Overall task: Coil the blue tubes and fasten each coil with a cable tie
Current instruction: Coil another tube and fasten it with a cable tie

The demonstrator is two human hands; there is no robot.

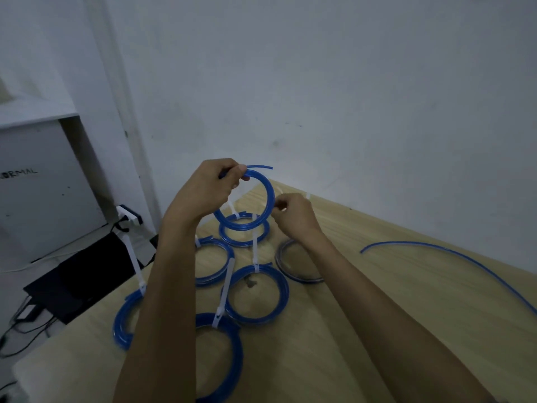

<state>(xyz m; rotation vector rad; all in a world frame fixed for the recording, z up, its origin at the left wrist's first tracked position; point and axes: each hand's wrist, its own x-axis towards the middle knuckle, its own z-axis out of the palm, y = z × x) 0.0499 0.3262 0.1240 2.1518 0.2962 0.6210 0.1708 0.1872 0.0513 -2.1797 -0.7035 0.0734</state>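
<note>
I hold a coil of blue tube (268, 193) upright above the wooden table (363, 286). My left hand (207, 190) pinches the coil at its top, where a free tube end sticks out to the right. My right hand (293, 212) pinches the coil's right side with curled fingers. Several finished blue coils (257, 295) lie flat on the table below, each with a white cable tie (225, 289) whose tail sticks out. A loose uncoiled blue tube (453, 253) curves across the table at the right.
A white wall stands right behind the table's far edge. To the left, off the table, are a white cabinet (43, 184), a black box (75, 280) and cables on the floor. The table's left edge runs diagonally beside the coils.
</note>
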